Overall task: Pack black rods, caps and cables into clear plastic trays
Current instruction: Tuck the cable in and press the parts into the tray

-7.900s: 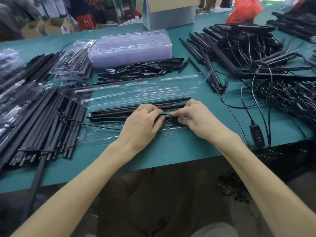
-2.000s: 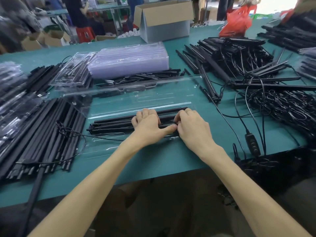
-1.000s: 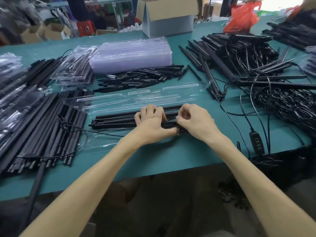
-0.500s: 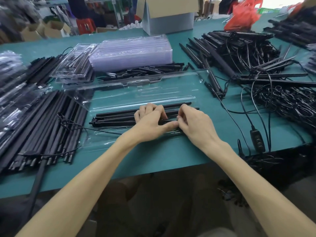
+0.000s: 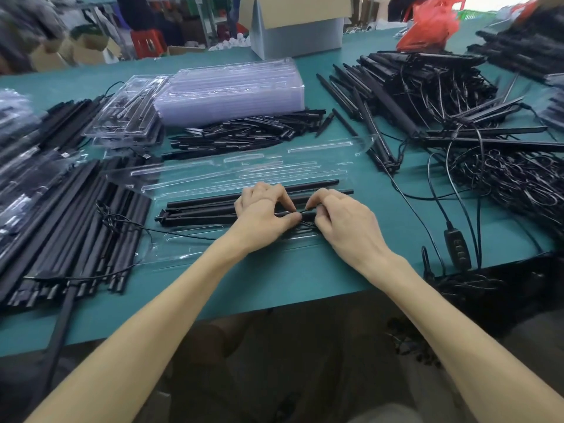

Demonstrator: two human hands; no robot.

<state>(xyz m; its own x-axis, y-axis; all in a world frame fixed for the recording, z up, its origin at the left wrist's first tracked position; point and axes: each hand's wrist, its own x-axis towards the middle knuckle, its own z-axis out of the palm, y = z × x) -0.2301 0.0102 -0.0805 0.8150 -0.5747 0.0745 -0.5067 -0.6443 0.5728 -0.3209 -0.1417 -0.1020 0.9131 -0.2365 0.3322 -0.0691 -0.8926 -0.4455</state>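
Note:
An open clear plastic tray lies in front of me on the green table, its lid folded back flat. Several black rods lie along the tray. My left hand rests on the rods with fingers curled, its thumb and fingertips pinching a thin black cable. My right hand pinches the same cable from the right, over a small coil in the tray. A loose end of cable trails left across the tray.
A bed of black rods lies at the left. A stack of clear trays and a heap of black caps sit behind. Tangled rods and cables fill the right, with a cable switch near the table edge.
The tray's lid, raised half a second ago, now lies flat again. Both hands stay at the same spot on the rods, fingers working the cable closer together.

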